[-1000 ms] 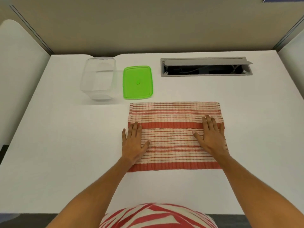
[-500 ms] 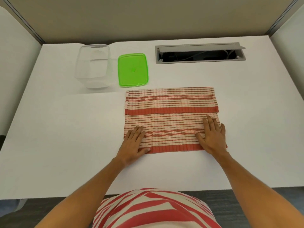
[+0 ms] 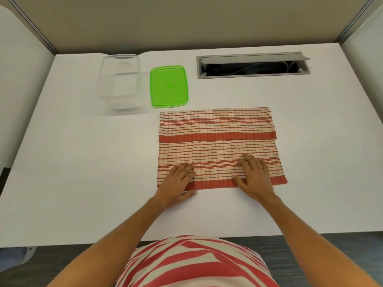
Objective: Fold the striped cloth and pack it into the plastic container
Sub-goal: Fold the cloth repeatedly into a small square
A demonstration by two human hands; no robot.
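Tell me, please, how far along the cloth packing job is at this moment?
Done: the striped cloth has its far part folded over. In hand: the left hand and right hand lie flat at its near edge. Left: more folds, then into the empty plastic container, whose green lid lies beside it.

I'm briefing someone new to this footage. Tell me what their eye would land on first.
The red-and-cream striped cloth at the middle of the white table, its far part folded over, draws the eye first. The left hand and right hand lie flat on its near edge. Next comes the bright green lid at the far left, lying beside the clear plastic container, which stands empty.
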